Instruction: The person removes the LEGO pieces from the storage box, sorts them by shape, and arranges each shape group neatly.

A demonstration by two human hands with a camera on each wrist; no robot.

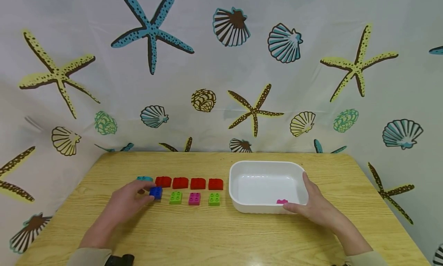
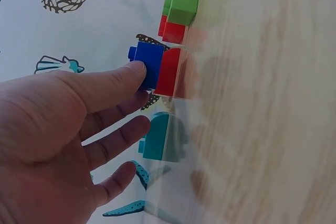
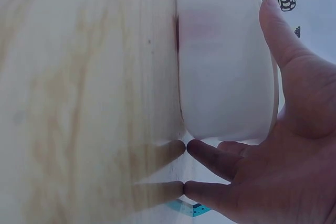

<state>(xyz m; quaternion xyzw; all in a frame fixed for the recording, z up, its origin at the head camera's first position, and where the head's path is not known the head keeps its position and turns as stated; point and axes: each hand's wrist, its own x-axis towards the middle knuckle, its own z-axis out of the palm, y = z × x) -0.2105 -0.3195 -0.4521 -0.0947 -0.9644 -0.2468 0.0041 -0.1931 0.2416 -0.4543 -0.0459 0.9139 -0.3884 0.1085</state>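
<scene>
My left hand (image 1: pixel 126 202) pinches a blue building block (image 1: pixel 156 193) between thumb and fingers. In the left wrist view this blue block (image 2: pixel 149 65) is held a little above the table. Behind it stand a teal block (image 1: pixel 144 178) and a red block (image 1: pixel 163 182). At the right, a white plastic container (image 1: pixel 266 209) holds a pink block (image 1: pixel 282 201). My right hand (image 1: pixel 318 206) rests against the container's right side, its thumb at the near rim. In the right wrist view, the fingers of the right hand (image 3: pixel 294 145) are spread beside the container's end, fingertips on the table.
More red blocks (image 1: pixel 198 183) stand in the back row, left of the container. In front of them are a lime green block (image 1: pixel 175 197), a pink block (image 1: pixel 194 198) and another lime green block (image 1: pixel 214 199). A patterned curtain (image 1: pixel 221 73) hangs behind the wooden table (image 1: pixel 207 239).
</scene>
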